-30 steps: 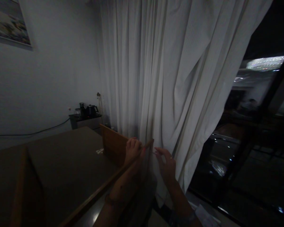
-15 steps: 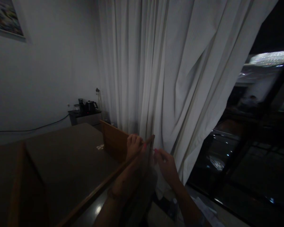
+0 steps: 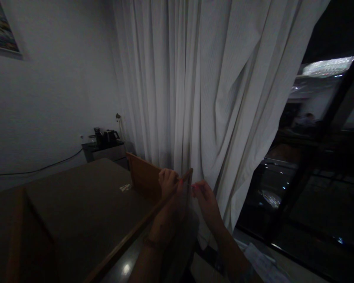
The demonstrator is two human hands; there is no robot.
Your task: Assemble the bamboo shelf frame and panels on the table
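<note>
A long wooden rail (image 3: pixel 128 236) runs diagonally from the lower middle up toward the curtain, with a shiny surface below it. My left hand (image 3: pixel 168 184) is closed round the rail near its far end. Just right of that end, my right hand (image 3: pixel 205 201) pinches something thin with thumb and forefinger. A faint, pale line stretches from those fingertips toward the rail; it is too fine and dark to name. Behind my left hand, an upright wooden board (image 3: pixel 144 177) stands on the dark table (image 3: pixel 88 188).
Small white pieces (image 3: pixel 125 188) lie on the table beside the board. Another upright wooden panel (image 3: pixel 32 236) is at the near left. White curtains (image 3: pixel 188 86) hang behind my hands. A black kettle (image 3: pixel 110 136) stands on a cabinet at the back, and dark glass fills the right.
The view has shifted slightly, so the room sits a little further left. Both hands keep their places at the rail's end, and the pale line at the right fingertips shows more clearly.
</note>
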